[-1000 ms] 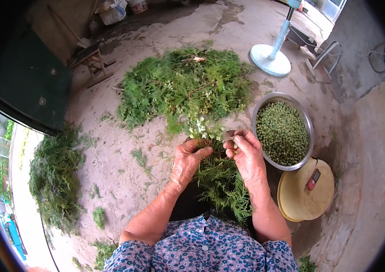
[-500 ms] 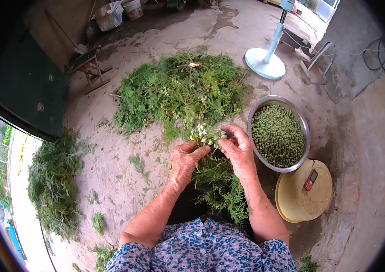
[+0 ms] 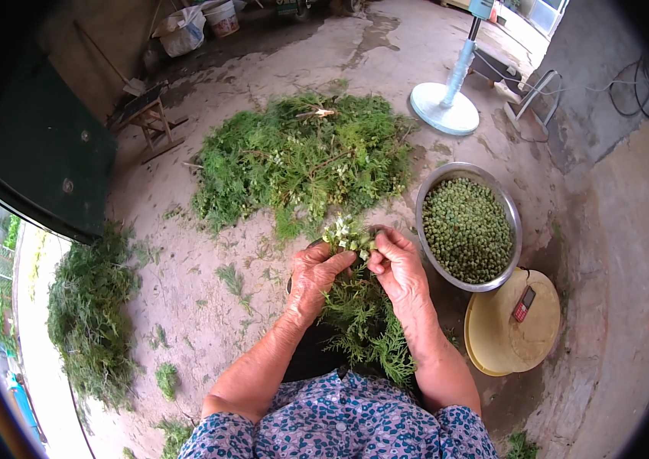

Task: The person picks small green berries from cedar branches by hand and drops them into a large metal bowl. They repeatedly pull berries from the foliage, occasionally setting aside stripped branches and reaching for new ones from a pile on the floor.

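Note:
My left hand (image 3: 315, 277) is closed on a green conifer sprig (image 3: 370, 325), whose leafy part hangs down over my lap. Pale green cones (image 3: 343, 232) cluster at its upper end, between my two hands. The fingers of my right hand (image 3: 398, 262) pinch together at the right side of that cluster; the small piece between them is partly hidden, probably a cone. To the right, a round metal basin (image 3: 518, 237) holds a heap of small green cones (image 3: 467, 229). Ahead of my hands lies a large pile of cut green branches (image 3: 301, 161).
A yellow round lid or stool top (image 3: 485, 336) with a red mobile phone (image 3: 524, 304) on it sits below the basin. Another heap of branches (image 3: 91, 314) lies at left. A fan stand (image 3: 447, 107), small wooden stool (image 3: 152, 122) and metal frame (image 3: 535, 107) stand farther off.
My right hand has moved slightly down and its fingers have drawn together at the cone cluster. The left hand stays on the sprig, which has shifted a little.

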Available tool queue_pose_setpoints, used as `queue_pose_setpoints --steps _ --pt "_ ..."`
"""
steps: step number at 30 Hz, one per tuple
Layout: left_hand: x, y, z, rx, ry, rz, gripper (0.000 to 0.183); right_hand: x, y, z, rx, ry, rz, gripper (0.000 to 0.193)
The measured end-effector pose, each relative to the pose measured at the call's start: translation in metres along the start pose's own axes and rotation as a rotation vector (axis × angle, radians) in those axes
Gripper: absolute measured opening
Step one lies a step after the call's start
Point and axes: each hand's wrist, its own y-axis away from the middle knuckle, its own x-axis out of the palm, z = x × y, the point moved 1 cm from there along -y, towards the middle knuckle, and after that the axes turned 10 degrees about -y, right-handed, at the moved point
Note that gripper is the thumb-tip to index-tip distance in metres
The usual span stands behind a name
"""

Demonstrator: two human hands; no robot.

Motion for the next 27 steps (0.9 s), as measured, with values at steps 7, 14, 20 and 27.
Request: queue_pose_setpoints --steps 7,14,20,27 --pt "-0.003 0.002 0.001 0.055 0.070 -0.036 0.016 0.005 0.005 0.028 -0.125 -0.171 0.052 0.008" --pt "-0.001 0.001 0.000 0.035 0.097 -0.054 0.015 0.014 0.012 0.011 -0.038 0.219 0.068 0.011" --pt "0.002 0.002 -0.001 -0.008 0.124 -0.069 0.009 0.025 0.017 -0.002 -0.065 0.495 0.046 0.013" --pt "-0.001 0.005 -0.002 0.005 -0.004 -0.058 0.008 0.010 0.012 -0.001 -0.016 0.068 0.027 0.012"
